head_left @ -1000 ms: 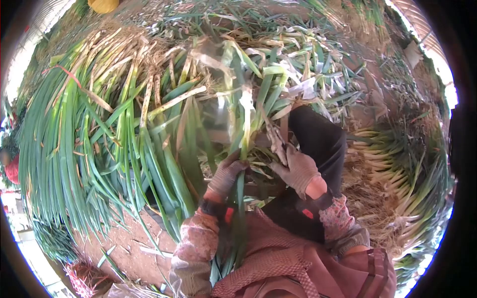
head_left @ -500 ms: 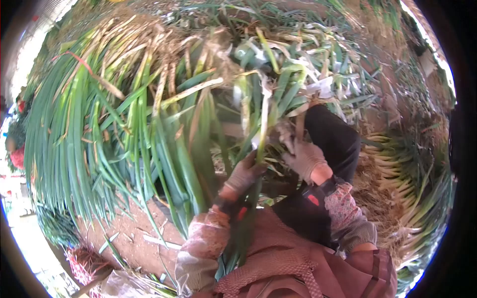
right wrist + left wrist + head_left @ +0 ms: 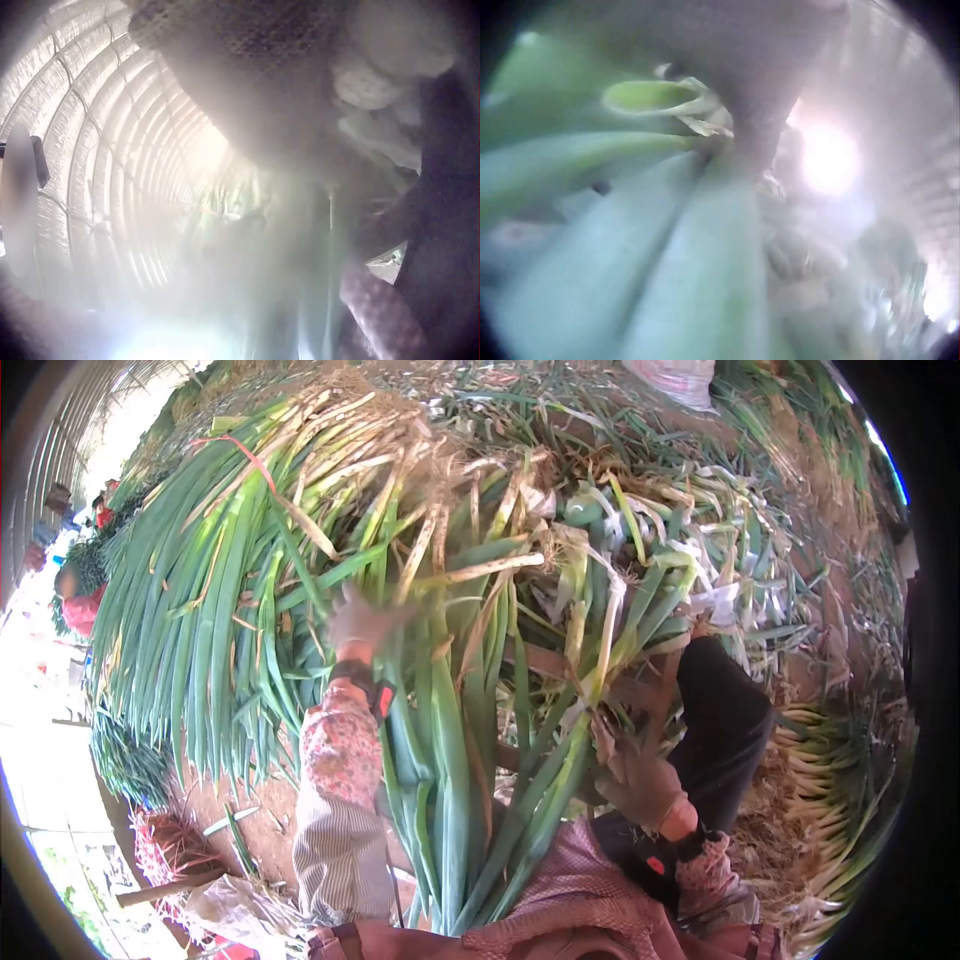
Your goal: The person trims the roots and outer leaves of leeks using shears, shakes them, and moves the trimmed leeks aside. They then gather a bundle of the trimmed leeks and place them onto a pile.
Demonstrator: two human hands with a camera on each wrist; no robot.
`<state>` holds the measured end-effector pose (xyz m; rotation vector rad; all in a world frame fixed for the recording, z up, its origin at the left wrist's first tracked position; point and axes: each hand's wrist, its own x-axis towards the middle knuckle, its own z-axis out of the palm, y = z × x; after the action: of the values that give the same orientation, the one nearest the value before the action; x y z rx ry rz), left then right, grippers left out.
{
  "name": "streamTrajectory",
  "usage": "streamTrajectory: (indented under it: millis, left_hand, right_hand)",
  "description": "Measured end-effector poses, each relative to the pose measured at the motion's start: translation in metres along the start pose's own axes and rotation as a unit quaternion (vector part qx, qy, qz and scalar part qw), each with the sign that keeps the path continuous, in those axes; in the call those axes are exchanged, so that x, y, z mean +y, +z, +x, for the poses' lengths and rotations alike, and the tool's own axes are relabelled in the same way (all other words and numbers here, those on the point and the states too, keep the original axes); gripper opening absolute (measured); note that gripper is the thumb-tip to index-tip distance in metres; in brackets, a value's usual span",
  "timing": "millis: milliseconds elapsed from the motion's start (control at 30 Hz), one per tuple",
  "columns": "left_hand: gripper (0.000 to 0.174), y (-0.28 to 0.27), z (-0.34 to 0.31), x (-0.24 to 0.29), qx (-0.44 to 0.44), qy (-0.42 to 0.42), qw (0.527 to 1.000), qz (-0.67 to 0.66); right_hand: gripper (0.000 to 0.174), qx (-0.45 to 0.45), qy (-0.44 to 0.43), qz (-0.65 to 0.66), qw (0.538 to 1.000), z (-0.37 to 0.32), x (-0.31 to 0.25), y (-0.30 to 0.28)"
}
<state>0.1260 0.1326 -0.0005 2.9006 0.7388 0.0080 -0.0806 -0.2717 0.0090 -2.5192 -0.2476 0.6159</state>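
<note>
My gloved left hand (image 3: 365,622) is over the pile of green onions (image 3: 225,580) in the head view, blurred, its fingers extended among the stalks. Broad onion leaves (image 3: 697,277) fill the left wrist view below the dark glove. Low on the right, my gloved right hand (image 3: 645,785) grips a knobbly grey tool (image 3: 606,740), partly in shadow. A green onion (image 3: 603,660) with a pale stalk lies just left of this hand, leaves toward my lap. In the right wrist view the glove (image 3: 255,82) hides most of the work.
Stripped leaves and peel (image 3: 715,560) are heaped at the back right. Green onions with pale ends (image 3: 815,800) are stacked along the right side, past my dark knee (image 3: 725,710). A white sack (image 3: 680,380) stands at the far back. Other people (image 3: 80,600) are at the far left.
My left hand has let go of the green onion it held and moved left to the pile. The right hand has come down slightly beside the stalk. The head view has swung left.
</note>
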Motion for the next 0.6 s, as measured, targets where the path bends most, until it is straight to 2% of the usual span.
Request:
streamTrajectory:
  millis: [33, 133, 167, 267, 300, 367, 467, 533, 567, 600]
  left_hand:
    - [0.108, 0.002, 0.011, -0.008, -0.058, -0.032, 0.997, -0.041]
    - [0.099, 0.006, 0.028, -0.024, -0.045, -0.004, 0.997, -0.059]
    - [0.085, 0.006, 0.031, -0.029, -0.057, -0.007, 0.994, -0.09]
    - [0.073, -0.011, 0.015, -0.021, -0.123, 0.066, 0.99, -0.015]
    - [0.067, -0.02, -0.002, -0.015, -0.098, 0.11, 0.989, 0.004]
    - [0.074, -0.032, -0.036, -0.012, -0.152, 0.145, 0.976, -0.052]
    - [0.075, -0.06, -0.105, 0.015, -0.277, 0.215, 0.928, -0.124]
    - [0.074, -0.009, -0.15, 0.017, -0.273, 0.24, 0.911, -0.196]
    - [0.073, 0.007, -0.169, 0.027, -0.268, 0.217, 0.915, -0.208]
    - [0.071, 0.022, -0.186, 0.039, -0.263, 0.195, 0.919, -0.22]
  right_hand:
    - [0.054, -0.012, 0.018, 0.006, 1.0, -0.003, -0.001, 0.001]
    - [0.054, -0.035, 0.051, 0.019, 0.998, -0.007, -0.005, -0.005]
    - [0.055, -0.039, 0.061, 0.025, 0.997, -0.009, -0.006, -0.007]
    - [0.056, 0.021, -0.027, 0.01, 0.999, -0.013, -0.009, -0.01]
    - [0.056, 0.031, -0.028, 0.005, 0.999, -0.014, -0.008, -0.01]
    - [0.055, 0.039, -0.025, -0.003, 0.999, -0.015, -0.003, -0.005]
    - [0.058, 0.036, -0.168, -0.171, 0.97, -0.01, 0.018, 0.004]
    - [0.058, 0.041, -0.035, -0.045, 0.998, -0.014, -0.008, -0.018]
    - [0.058, 0.042, 0.036, 0.018, 0.998, -0.015, -0.019, -0.024]
    - [0.057, 0.042, 0.037, 0.019, 0.998, -0.016, -0.024, -0.025]
